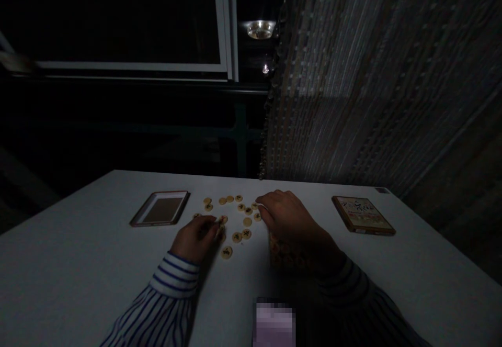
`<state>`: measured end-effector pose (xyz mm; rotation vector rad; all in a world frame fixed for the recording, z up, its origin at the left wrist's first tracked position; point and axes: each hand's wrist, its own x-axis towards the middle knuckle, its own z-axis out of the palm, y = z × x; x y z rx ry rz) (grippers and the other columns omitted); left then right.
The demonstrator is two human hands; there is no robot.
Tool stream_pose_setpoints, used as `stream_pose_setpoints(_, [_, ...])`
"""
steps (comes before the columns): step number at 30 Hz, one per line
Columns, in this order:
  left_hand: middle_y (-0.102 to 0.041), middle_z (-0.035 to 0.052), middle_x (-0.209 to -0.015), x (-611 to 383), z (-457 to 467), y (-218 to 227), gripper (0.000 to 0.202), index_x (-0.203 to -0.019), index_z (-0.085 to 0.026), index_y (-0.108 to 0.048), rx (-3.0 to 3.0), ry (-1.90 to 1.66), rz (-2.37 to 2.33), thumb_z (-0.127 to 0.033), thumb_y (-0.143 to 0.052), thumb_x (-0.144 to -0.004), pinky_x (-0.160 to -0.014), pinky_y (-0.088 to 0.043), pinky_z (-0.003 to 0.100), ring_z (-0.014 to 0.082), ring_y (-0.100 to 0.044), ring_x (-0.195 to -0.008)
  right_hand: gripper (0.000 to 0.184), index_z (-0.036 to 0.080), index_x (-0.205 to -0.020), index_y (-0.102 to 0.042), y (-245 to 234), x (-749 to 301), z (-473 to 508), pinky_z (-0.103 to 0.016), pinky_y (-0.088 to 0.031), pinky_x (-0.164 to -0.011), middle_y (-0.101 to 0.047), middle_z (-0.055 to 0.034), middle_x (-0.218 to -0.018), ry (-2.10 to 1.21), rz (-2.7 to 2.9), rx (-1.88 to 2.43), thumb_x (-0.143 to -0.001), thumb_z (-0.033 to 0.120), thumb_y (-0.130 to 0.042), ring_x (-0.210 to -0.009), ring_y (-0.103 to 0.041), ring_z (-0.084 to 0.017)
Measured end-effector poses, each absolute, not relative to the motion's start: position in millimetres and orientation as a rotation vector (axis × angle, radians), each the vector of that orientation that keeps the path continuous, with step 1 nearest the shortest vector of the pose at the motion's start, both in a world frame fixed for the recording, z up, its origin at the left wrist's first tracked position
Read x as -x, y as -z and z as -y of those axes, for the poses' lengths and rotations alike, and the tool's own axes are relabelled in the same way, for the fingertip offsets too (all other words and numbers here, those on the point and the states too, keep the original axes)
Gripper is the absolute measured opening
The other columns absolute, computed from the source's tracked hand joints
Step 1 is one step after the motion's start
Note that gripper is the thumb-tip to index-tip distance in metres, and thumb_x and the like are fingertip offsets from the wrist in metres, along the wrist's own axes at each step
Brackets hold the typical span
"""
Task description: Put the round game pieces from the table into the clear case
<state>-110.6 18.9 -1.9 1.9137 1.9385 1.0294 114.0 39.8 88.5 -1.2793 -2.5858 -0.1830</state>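
A dim room. At far left, a pale window frame (224, 22) borders dark glass above a smooth white desk (90, 253). On the desk, a shallow rectangular tray (164, 210) shows a raised rim and a flat brown floor. Next is the left hand (200, 236), its cuff striped blue and white; thumb and fingers are bent close together at a pale disc, but I cannot tell whether they grip it. Around and beyond those fingertips lie loose round discs (226, 253), thick, smooth, and seemingly wooden; several carry one dark character each, too small to read from here. Right of them, the right hand (290, 216) arches, fingers curved, its fingertips near the discs' right edge; whether it holds one, I cannot tell. Below its palm, in shadow, sits a box (271, 263) with rounded shapes inside. Behind hangs a ribbed, string-like curtain (349, 75). At far right, a flat brown-edged case (363, 215) bears dark, brush-like characters, unreadable, over a pale face with a reddish pattern along its lower part.
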Motion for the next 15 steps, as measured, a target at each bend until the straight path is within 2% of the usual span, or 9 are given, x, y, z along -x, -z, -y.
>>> stream_pose_setpoints(6, [-0.065,0.0079,-0.097,106.6,-13.8,2.1,0.034,-0.095,-0.018,-0.061,-2.128,-0.613,-2.068,-0.039,-0.046,-0.072,-0.079,-0.044,0.03,0.0209,-0.059,-0.089,0.028,0.018,-0.102,-0.054,-73.1,-102.7,-38.5,-0.031,-0.032,-0.075,-0.06,-0.0078,-0.095,0.153,2.736,1.227,-0.085,0.024,-0.034,-0.092,-0.05,-0.019])
stream_pose_setpoints(11, [-0.065,0.0093,-0.098,103.2,-13.3,3.3,0.036,-0.099,-0.017,-0.059,-2.114,-0.502,-2.112,-0.038,-0.047,-0.072,-0.078,-0.044,0.031,0.0216,-0.059,-0.089,0.025,0.018,-0.095,-0.055,-67.1,-100.0,-37.1,-0.032,-0.035,-0.073,-0.06,-0.0061,-0.094,0.173,2.771,1.184,-0.084,0.023,-0.034,-0.089,-0.052,-0.019])
stream_pose_setpoints(15, [-0.065,0.0092,-0.098,102.8,-15.1,6.8,0.036,-0.1,-0.017,-0.058,-2.119,-0.446,-2.123,-0.037,-0.05,-0.07,-0.078,-0.044,0.031,0.022,-0.059,-0.089,0.025,0.018,-0.1,-0.055,-65.4,-99.6,-37.6,-0.032,-0.035,-0.075,-0.06,-0.007,-0.097,0.138,2.806,1.205,-0.083,0.022,-0.036,-0.092,-0.051,-0.019])
